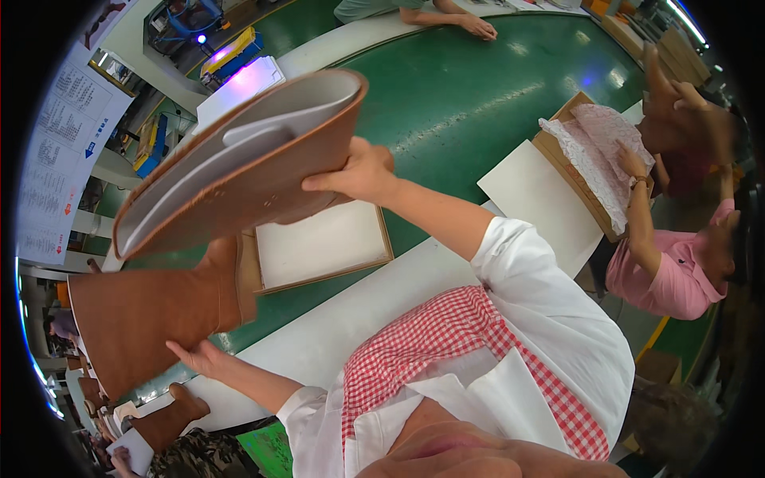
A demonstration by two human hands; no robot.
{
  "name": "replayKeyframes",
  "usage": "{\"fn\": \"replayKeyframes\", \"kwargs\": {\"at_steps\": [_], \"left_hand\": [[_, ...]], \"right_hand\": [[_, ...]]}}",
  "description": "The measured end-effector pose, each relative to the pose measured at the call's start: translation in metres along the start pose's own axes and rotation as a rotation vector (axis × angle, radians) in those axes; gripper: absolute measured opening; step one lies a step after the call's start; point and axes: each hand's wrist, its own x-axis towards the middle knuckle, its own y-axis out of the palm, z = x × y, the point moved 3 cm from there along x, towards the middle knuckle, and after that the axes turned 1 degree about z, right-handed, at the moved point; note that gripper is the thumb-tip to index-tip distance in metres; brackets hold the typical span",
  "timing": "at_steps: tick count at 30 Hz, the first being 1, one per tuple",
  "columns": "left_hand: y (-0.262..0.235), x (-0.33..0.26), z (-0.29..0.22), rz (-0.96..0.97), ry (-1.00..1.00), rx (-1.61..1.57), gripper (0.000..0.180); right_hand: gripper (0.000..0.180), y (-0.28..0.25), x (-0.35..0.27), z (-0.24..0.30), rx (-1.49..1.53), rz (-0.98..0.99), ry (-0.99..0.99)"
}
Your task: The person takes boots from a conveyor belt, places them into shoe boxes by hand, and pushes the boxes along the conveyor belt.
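A tall brown boot (267, 195) is held up by the right hand (362, 171), which grips it with the thumb on the near side of the brown leather; its wide opening faces up and leftward from that hand, and a white insert (187, 193) already sits inside the shaft. The second boot (151, 319) lies on its side just beyond the left hand (205, 360), whose thumb and finger touch its lower edge; whether they close on it cannot be told, nor whether this shaft is filled. Both boots are thus out of any box, neither wrapped nor laid away. Beyond and between the hands, on the green table (446, 107), an open box (388, 231) shows only a white inside, with no boot in it, so any packing there looks not yet done. Well to the right of the right hand, a co-worker in a pink shirt (665, 275) handles crumpled paper (594, 147) in another carton (554, 147). Nearer the left hand, below it, stands a further brown boot (163, 422).
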Motion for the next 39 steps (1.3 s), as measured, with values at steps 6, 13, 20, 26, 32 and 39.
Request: {"fn": "replayKeyframes", "kwargs": {"at_steps": [6,13,20,26,32,39], "left_hand": [[-0.060,-0.036,-0.035,-0.017,0.156,-0.084,0.066],[-0.117,-0.075,-0.039,-0.107,0.209,0.201,0.066],[-0.152,-0.062,-0.029,-0.147,0.142,0.145,0.063],[-0.148,-0.087,0.030,0.358,0.415,0.757,0.064],[-0.119,-0.091,0.075,0.460,0.196,0.665,0.063],[-0.113,-0.100,0.085,0.465,0.029,0.611,0.062]], "right_hand": [[0.045,0.048,-0.023,-0.126,-0.225,0.093,-0.010],[0.048,0.053,-0.063,-0.213,-0.932,0.451,-0.113],[0.057,0.034,-0.078,-0.188,-1.332,0.346,-0.042],[0.055,0.041,-0.057,-0.197,-0.932,0.131,0.153],[0.061,0.034,-0.057,-0.211,-0.579,0.254,0.371],[0.063,0.042,-0.067,-0.256,-0.828,0.610,0.317]]}}
